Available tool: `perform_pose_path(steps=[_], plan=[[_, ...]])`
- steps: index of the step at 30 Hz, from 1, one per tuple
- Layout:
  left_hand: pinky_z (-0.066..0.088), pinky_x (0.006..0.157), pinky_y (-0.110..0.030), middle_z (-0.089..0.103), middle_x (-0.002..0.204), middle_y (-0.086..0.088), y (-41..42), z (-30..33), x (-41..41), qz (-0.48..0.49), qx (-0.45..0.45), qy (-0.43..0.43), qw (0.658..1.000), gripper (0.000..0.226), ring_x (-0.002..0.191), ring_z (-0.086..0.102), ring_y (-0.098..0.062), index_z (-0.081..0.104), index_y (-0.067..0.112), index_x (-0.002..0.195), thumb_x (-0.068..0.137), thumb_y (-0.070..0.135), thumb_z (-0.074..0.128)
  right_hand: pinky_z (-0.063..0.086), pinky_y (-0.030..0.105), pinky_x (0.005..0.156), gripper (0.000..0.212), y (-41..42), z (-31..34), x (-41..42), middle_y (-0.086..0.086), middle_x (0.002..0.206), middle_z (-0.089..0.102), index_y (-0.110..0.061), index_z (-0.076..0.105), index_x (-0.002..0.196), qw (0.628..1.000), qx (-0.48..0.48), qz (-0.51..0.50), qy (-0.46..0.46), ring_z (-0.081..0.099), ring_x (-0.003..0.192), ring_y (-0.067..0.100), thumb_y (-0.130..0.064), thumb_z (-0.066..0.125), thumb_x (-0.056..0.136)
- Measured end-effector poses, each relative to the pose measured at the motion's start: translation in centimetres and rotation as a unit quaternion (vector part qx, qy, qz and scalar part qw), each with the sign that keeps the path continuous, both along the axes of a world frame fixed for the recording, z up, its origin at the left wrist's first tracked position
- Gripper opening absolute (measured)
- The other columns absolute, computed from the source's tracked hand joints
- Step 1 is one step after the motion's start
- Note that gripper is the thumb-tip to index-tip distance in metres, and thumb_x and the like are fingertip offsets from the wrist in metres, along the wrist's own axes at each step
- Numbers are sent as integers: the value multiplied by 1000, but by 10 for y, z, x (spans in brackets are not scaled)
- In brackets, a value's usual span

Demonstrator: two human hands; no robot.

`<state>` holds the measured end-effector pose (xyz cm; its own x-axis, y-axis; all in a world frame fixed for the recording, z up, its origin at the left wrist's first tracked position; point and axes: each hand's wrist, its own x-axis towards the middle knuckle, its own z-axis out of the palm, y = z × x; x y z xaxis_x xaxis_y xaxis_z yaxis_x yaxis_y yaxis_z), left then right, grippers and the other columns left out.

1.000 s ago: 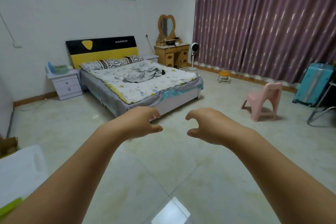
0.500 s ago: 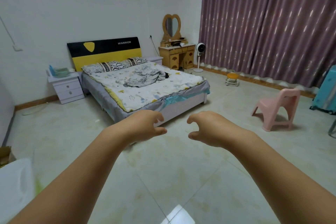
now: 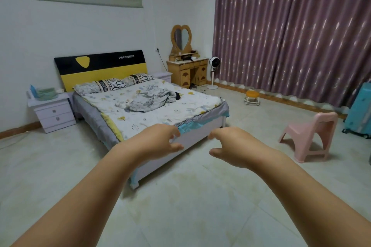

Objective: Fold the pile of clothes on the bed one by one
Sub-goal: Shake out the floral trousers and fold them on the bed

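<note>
Left hand [image 3: 155, 142], right hand [image 3: 233, 146]: near, fingers loosely curled, holding nothing. Clothes pile [image 3: 148, 99]: far, crumpled on bed [image 3: 202, 126].

Soft, even, dimmish light; a faint sheen on the floor tiles [image 3: 180, 202] at lower centre; wide-angle bending at edges; slight overall softness.
</note>
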<state>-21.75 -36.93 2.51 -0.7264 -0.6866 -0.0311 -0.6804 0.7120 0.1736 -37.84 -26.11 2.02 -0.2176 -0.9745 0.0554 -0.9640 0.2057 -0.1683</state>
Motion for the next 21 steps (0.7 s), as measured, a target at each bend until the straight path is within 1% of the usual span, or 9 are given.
perform_pose_path(steps=[7, 11, 14, 17, 21], plan=[[40, 88, -24, 56, 129, 0, -64, -5, -68, -4, 4, 6, 1000, 43, 111, 55, -17, 50, 22, 128, 90, 41, 55, 43, 32, 91, 45, -70, -8, -67, 1, 133, 53, -23, 47, 134, 1000, 1, -2, 0, 49, 117, 20, -35, 54, 91], [41, 87, -24, 56, 127, 0, -97, -5, -121, 6, 4, 20, 1000, 42, 107, 56, -16, 51, 22, 127, 90, 41, 56, 49, 36, 89, 42, -109, -3, -119, 4, 128, 56, -22, 49, 130, 1000, 1, 0, 13, 54, 111, 23, -35, 54, 91], [44, 89, -26, 57, 127, 0, -120, 0, -161, 16, 6, 32, 999, 42, 107, 56, -17, 52, 21, 127, 90, 40, 57, 50, 34, 86, 43, -137, 3, -157, 5, 128, 56, -22, 48, 132, 1000, 2, 6, 15, 55, 109, 22, -34, 53, 91], [44, 87, -26, 58, 126, 0, -143, 2, -194, 26, 4, 47, 999, 42, 105, 56, -16, 53, 21, 126, 89, 40, 58, 48, 33, 85, 42, -164, 4, -189, 7, 128, 55, -22, 48, 132, 1000, 7, 19, 18, 53, 111, 23, -31, 52, 91], [45, 88, -28, 59, 124, 0, -180, -3, -228, 35, 10, 37, 999, 41, 104, 56, -16, 54, 22, 124, 88, 41, 59, 49, 33, 84, 41, -203, -1, -222, 7, 127, 55, -21, 50, 130, 999, 11, 30, 7, 55, 107, 23, -30, 53, 90]])
